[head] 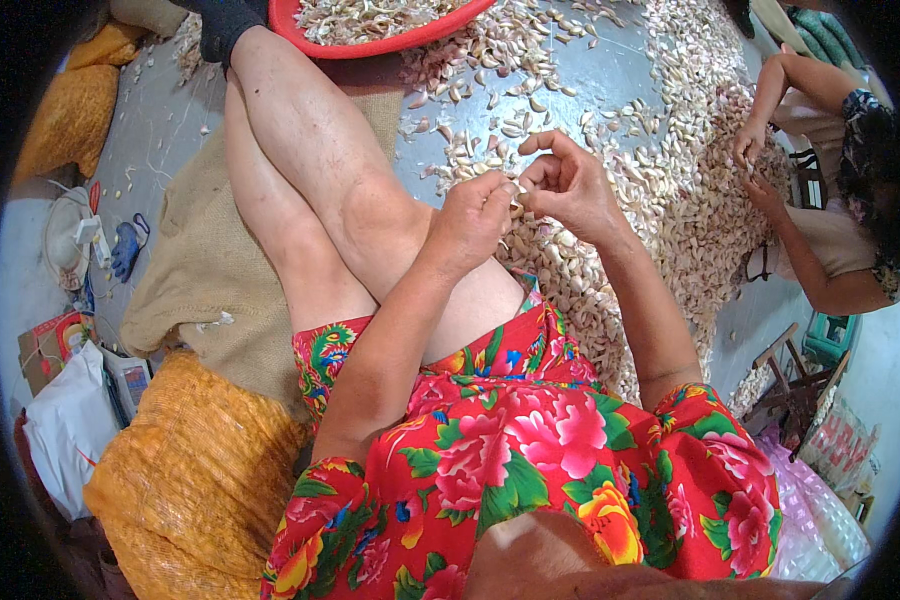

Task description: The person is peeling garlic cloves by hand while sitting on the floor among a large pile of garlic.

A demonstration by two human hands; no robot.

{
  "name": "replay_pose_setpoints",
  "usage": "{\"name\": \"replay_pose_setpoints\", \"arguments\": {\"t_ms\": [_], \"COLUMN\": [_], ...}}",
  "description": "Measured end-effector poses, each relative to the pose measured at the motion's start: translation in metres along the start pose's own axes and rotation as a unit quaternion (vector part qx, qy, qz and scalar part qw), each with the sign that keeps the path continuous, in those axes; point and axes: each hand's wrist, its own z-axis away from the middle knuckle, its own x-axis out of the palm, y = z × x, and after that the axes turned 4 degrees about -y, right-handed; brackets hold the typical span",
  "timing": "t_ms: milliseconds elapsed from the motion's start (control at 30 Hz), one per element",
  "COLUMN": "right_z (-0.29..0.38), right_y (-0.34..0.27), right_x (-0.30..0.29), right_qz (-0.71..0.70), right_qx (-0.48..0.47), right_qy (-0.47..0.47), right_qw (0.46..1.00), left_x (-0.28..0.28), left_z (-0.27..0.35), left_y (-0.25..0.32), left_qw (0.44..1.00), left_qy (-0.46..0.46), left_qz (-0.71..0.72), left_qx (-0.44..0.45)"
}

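My left hand [476,217] is closed around a small pale garlic clove [516,192], pinching it between thumb and fingers above my thigh. From the other side, my right hand [576,187] meets it with thumb and a fingertip at the clove, its other fingers curled loosely above. The fingertips hide most of the clove. Beneath and beyond both hands spreads a large heap of loose garlic cloves [570,277], with more scattered over the grey floor [607,64].
A red basin [390,46] of garlic skins stands beyond my legs. Burlap [202,262] and an orange mesh sack [202,465] lie at left. Across the heap, another person's hands [754,165] hold something small. A wooden stool [795,375] and teal crate [830,335] are at right.
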Motion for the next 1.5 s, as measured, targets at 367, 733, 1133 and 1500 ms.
{"name": "replay_pose_setpoints", "arguments": {"t_ms": [367,733,1133,1500], "right_z": [-0.051,-0.133,0.019,0.048], "right_y": [0.019,0.061,0.031,0.027], "right_x": [-0.069,-0.094,-0.016,-0.016], "right_qz": [0.463,0.57,-0.077,-0.08], "right_qx": [0.011,-0.014,0.099,0.115], "right_qy": [0.041,0.131,0.069,0.061], "right_qw": [0.885,0.811,0.99,0.988], "left_x": [0.009,0.002,0.006,0.005], "left_z": [-0.002,-0.007,-0.003,0.006], "left_y": [-0.02,-0.01,-0.013,-0.009], "left_qw": [0.983,1.0,0.968,0.957], "left_qy": [-0.003,0.003,-0.013,-0.075], "left_qz": [-0.118,0.002,-0.24,-0.267], "left_qx": [0.143,0.014,0.066,0.091]}}
